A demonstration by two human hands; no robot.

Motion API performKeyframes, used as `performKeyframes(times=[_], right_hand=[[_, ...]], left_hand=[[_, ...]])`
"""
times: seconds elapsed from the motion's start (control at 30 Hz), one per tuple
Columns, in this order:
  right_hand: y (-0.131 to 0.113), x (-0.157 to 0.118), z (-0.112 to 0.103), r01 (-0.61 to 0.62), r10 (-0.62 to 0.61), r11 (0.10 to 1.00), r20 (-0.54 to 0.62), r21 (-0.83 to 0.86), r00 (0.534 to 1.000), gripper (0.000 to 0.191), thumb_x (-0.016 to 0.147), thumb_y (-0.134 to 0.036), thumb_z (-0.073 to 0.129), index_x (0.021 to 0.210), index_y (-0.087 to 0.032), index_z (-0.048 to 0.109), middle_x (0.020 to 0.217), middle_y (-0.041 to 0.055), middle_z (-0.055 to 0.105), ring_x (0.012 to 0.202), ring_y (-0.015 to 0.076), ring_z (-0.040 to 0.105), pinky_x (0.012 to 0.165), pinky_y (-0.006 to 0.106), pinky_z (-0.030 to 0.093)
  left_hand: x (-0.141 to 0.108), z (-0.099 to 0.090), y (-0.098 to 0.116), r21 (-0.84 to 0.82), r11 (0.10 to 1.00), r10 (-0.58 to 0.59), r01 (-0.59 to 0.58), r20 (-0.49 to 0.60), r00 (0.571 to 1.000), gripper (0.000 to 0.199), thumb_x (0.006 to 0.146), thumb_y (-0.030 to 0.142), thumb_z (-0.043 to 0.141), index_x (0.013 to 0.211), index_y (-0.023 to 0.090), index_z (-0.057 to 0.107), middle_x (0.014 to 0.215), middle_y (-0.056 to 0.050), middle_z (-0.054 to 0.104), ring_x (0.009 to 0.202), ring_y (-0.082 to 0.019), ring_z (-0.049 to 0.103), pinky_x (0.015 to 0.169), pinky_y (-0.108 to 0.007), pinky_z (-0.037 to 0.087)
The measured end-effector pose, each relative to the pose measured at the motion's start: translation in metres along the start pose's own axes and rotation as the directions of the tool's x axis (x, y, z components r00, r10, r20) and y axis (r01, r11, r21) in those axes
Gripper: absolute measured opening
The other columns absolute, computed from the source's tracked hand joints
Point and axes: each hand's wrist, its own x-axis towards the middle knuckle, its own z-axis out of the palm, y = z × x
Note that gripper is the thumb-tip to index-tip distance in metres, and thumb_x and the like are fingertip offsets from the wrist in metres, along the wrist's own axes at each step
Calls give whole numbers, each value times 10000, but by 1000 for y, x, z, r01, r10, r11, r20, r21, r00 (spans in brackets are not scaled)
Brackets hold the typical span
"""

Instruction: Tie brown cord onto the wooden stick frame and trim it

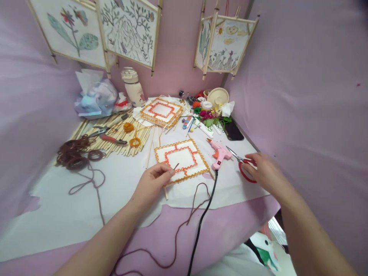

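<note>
I have the left hand (152,184) at the lower-left edge of a square frame (181,159) with orange and yellow braid trim, lying flat on a white paper sheet (86,214). Its thumb and fingertips (169,171) close narrowly on a short dark strand (176,166) over the frame. The right hand (266,172) is farther right, its fingers (251,158) loosely apart at the red handles of a pair of scissors (243,168); I cannot tell whether they touch. Between the hands lies a pink hot glue gun (220,155), its black cord (205,212) running toward me beside a loose brown cord (175,245). A matching frame (161,113) sits farther back.
</note>
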Motion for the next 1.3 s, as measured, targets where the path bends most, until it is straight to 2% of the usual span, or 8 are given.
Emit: performKeyframes(times=[0.13,0.3,0.4,0.5,0.6,0.77,0.83,1.3], right_hand=[[35,7,-2,-33,81,972,203,-233,976,214,847,-360,523,767,-181,610,818,108,619,696,219,566,599,327,381],[32,6,-2,-62,88,992,241,-113,967,337,863,-504,489,713,-210,559,694,94,613,538,172,518,545,338,360],[27,-2,-9,-158,146,986,171,60,974,260,843,-471,536,806,-216,567,752,131,646,583,193,561,579,366,401],[12,-17,-10,-187,136,880,145,437,980,249,808,-405,606,969,-224,552,877,144,658,675,198,596,591,337,444],[-20,-41,-5,-126,-84,730,271,671,959,393,712,-402,711,1021,-228,541,891,81,619,756,196,581,627,305,477],[-76,-75,11,-206,-331,721,590,661,736,306,701,-248,697,964,-234,542,823,-1,544,728,145,509,662,263,451],[-88,-78,17,-233,-343,718,625,656,702,221,740,-269,671,912,-221,541,798,-7,525,701,132,483,635,248,426],[-104,-73,26,-286,-318,687,631,668,708,291,728,-413,701,777,-197,512,688,-34,459,609,104,411,559,236,345]], left_hand=[[1,0,3,-22,1000,4,-6,-77,997,174,713,316,730,696,169,637,668,10,551,584,-92,435,551,-223,329],[3,0,4,-48,997,47,-54,-123,991,144,683,276,735,674,168,640,687,10,563,569,-84,422,541,-224,327],[4,-2,1,-66,995,68,-78,-142,987,141,692,268,733,676,171,632,689,10,559,591,-91,439,560,-226,345],[5,-4,0,-67,993,91,-101,-136,987,124,725,271,715,714,179,633,691,16,552,607,-95,456,592,-229,369],[4,-4,1,41,979,204,-200,-137,969,80,758,248,684,740,183,642,762,2,587,693,-115,520,675,-240,414],[-4,-1,5,64,924,381,-376,-92,920,73,780,215,668,739,165,634,906,-52,634,883,-171,601,818,-289,467],[-7,1,5,11,920,391,-391,-71,918,67,793,214,660,758,162,635,926,-61,645,888,-178,623,840,-312,486],[-14,7,5,-88,954,293,-287,66,954,139,778,274,691,769,150,631,867,-79,684,821,-174,646,787,-304,514]])
